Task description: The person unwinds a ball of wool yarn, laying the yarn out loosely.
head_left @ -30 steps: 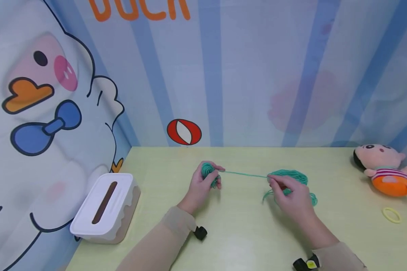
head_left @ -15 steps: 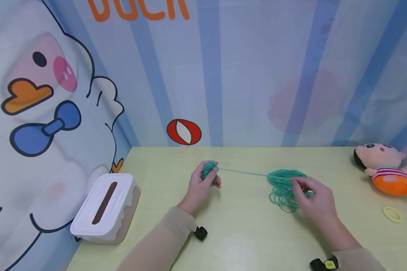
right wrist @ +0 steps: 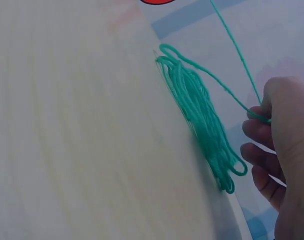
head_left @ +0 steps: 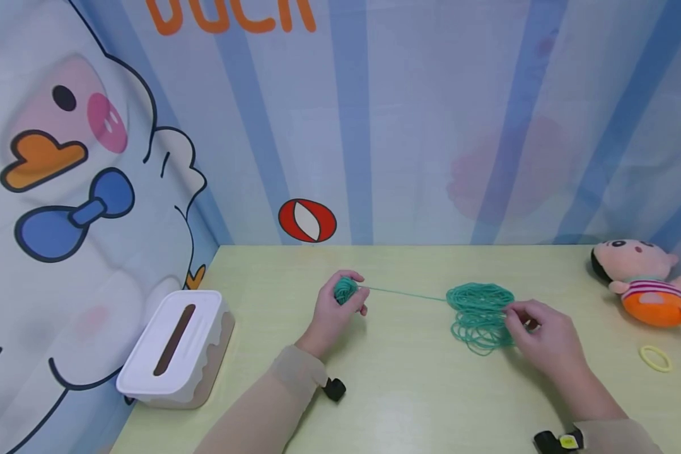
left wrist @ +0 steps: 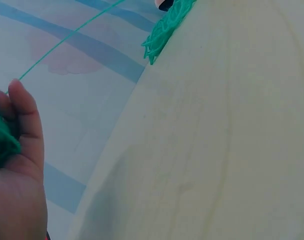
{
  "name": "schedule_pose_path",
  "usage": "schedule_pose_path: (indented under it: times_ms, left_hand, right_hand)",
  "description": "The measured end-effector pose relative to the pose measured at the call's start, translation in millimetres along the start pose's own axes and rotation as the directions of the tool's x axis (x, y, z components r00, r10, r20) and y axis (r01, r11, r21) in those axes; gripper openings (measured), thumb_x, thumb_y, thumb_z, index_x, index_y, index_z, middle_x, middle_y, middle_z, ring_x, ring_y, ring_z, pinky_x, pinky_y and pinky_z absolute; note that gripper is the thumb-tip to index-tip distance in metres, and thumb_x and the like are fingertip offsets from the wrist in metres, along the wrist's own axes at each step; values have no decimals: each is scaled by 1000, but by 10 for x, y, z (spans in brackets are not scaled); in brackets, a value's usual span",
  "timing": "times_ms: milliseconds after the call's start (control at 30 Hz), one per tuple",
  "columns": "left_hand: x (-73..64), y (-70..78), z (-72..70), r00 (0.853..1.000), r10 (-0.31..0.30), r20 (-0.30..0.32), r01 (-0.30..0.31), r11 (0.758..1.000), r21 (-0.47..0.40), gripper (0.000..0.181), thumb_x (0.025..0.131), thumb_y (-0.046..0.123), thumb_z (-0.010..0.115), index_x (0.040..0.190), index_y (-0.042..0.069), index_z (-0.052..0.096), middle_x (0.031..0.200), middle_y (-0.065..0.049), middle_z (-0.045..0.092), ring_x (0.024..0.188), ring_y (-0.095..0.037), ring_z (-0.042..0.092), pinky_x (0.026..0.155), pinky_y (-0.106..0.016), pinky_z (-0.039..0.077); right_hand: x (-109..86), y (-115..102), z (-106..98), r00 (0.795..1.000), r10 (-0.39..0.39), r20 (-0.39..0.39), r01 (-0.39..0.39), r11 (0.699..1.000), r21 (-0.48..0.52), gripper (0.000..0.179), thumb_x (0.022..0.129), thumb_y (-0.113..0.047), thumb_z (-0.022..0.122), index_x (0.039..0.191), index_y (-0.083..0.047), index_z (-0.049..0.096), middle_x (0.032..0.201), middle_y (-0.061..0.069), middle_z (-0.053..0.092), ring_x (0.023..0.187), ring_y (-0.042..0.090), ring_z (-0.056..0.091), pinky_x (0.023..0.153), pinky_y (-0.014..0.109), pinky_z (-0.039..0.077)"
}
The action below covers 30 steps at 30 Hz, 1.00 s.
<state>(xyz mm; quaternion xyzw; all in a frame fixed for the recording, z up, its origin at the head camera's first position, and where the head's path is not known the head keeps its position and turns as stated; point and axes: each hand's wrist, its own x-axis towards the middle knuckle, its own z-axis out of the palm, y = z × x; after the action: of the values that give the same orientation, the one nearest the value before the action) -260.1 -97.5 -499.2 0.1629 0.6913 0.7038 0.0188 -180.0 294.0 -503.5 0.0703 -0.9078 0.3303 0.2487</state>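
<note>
Green yarn: lay in loose loops on the tabletop.
Left hand: was left of the loops; its fingers curled round a yarn ball.
Strand: stretched taut from the ball toward the loops.
Right hand: was just right of the loops; its fingers pinched the strand.
Doll: lay well right of the loops.

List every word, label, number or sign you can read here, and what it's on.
"DUCK", apparently: orange letters on the backdrop, tops cut off by the picture's edge.
Too small to read: any marking on the yellow patch of the black device at the right sleeve.
No other text shows.
</note>
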Motion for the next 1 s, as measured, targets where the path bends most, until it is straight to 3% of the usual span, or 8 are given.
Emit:
schedule_pose_path:
  times_ms: [100,300,467,567,700,800,900,1000]
  left_hand:
    - [-3,-7,-5,999,16,-31,-14,999,49,33,109,20,71,134,2,59,91,-7,66,73,-18,68,79,-26,63]
    - [-7,-19,-20,996,61,-72,-62,998,-19,21,114,14,58,132,4,63,90,-5,68,74,-18,67,73,-26,64]
    - [-23,-9,-4,999,50,-2,-50,998,-26,26,114,16,56,133,0,62,96,-17,69,77,-18,68,77,-27,64]
    - [-37,9,22,998,39,44,-38,999,-29,23,113,16,57,133,6,63,101,-27,67,79,-20,68,79,-28,65]
    - [-44,28,64,996,38,86,-34,998,-45,24,114,15,56,136,9,63,104,-31,66,81,-21,69,80,-29,65]
    - [-44,37,89,994,34,107,-29,998,-50,26,114,15,55,138,9,62,104,-27,67,81,-20,68,80,-29,65]
    - [-46,43,104,992,39,123,-35,999,-38,26,114,15,54,138,8,61,102,-19,69,80,-19,69,80,-28,65]
    - [-48,45,116,987,40,156,-36,999,-23,29,113,14,55,140,6,60,102,-11,71,82,-18,69,81,-27,65]
  right_hand:
    - [16,33,-47,994,66,87,-59,995,-79,17,100,-15,71,109,-7,83,96,6,80,82,2,62,72,23,52]
    - [63,103,-66,958,190,213,-135,960,-245,28,100,-23,69,110,-1,83,99,13,77,85,28,69,73,46,55]
    - [73,61,-55,945,236,226,-172,947,-271,30,100,-25,72,115,-2,83,111,23,74,93,39,69,77,57,55]
    - [58,-46,-16,959,233,162,-195,955,-223,34,102,-25,68,123,-2,80,124,29,67,107,47,63,83,62,51]
    - [38,-246,125,995,86,-47,-90,993,-78,27,99,-16,68,119,-2,79,122,27,66,109,47,57,85,56,46]
    - [43,-433,274,984,-91,-151,91,996,-8,19,93,-6,72,110,-2,80,112,21,73,107,43,63,87,49,46]
    - [56,-651,425,976,-190,-107,194,981,27,22,93,-4,74,115,-4,80,114,15,79,112,39,71,94,48,56]
    - [74,-842,576,981,-188,39,185,980,70,31,100,-10,74,131,-6,77,130,13,79,124,38,74,99,56,62]
